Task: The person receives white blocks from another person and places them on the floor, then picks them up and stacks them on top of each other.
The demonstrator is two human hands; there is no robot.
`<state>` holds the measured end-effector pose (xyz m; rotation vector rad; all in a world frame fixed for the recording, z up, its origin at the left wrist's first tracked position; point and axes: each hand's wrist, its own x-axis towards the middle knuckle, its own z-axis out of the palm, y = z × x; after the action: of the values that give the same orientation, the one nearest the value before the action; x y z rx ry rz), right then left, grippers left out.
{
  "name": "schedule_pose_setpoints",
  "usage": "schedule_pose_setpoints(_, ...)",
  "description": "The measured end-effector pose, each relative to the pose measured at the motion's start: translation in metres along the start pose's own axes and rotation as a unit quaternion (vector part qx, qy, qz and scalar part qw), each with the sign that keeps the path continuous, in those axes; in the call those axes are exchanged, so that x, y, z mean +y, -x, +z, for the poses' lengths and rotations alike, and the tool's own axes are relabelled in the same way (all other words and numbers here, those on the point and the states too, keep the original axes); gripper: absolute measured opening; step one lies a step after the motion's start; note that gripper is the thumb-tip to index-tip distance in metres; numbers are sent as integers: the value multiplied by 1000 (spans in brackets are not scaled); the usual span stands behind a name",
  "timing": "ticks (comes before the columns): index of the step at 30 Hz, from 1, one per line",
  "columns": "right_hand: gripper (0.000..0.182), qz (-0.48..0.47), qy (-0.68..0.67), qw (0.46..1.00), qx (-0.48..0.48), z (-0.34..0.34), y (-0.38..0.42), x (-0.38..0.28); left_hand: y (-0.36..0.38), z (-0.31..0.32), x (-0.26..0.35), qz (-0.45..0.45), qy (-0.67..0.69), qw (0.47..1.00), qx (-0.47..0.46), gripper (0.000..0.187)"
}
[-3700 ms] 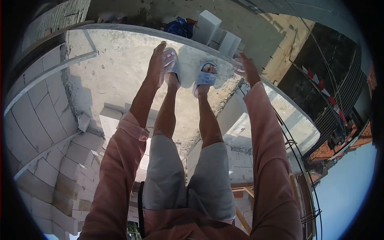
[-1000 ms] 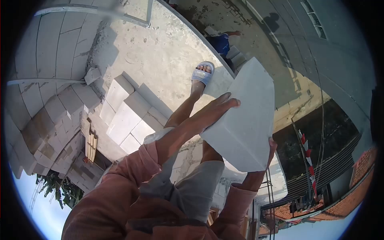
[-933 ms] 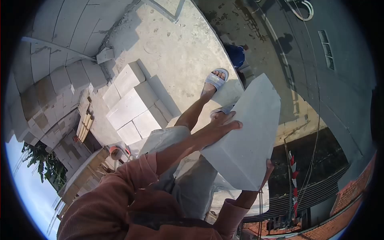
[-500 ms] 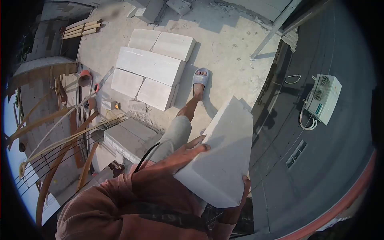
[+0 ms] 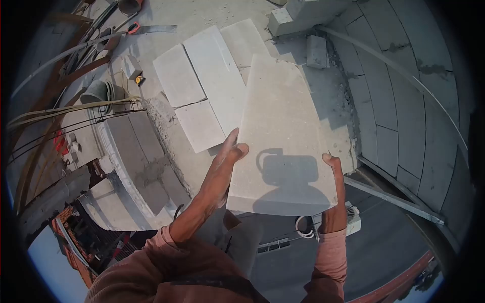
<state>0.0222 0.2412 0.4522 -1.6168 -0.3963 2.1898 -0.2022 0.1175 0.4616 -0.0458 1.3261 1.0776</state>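
A large pale concrete block (image 5: 283, 116) is held up in front of my body, its broad face turned toward me with a shadow across its lower half. My left hand (image 5: 227, 156) grips the block's left edge, thumb on the face and the other fingers partly hidden behind. On the opposite edge, low down, my right hand (image 5: 331, 171) clasps it with the thumb showing and the fingers out of sight. Just beyond the held block, several similar blocks (image 5: 179, 76) lie side by side on the concrete floor.
A block wall (image 5: 379, 96) rises on the right, with a metal bar (image 5: 399, 197) near its foot. To the left stand a low block wall (image 5: 136, 156), buckets (image 5: 96, 93) and a yellow tape measure (image 5: 140, 80). Below right, an air-conditioner unit (image 5: 352, 218) sits beyond the edge.
My view has turned toward the block wall on the right. The held block has swung from tilted to nearly upright, its broad face now toward me, with both hands still on it.
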Motion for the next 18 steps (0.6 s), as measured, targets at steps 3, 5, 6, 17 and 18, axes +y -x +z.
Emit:
schedule_pose_setpoints(3,74,-13,104,992,-72,52,-96,-72,-81,2,22,87,63,993,39,114)
schedule_pose_setpoints(5,80,-22,179,977,-118,73,-161,-107,-139,3,31,136,103,984,56,115)
schedule_pose_setpoints(6,83,-24,199,969,-147,80,-193,-117,-168,0,33,156,117,979,60,115)
schedule_pose_setpoints(17,89,78,302,938,-154,44,-379,-95,-300,-17,-81,237,-3,964,122,106)
schedule_pose_setpoints(18,89,76,311,937,-140,37,-386,-83,-313,-21,-105,284,-51,950,115,103)
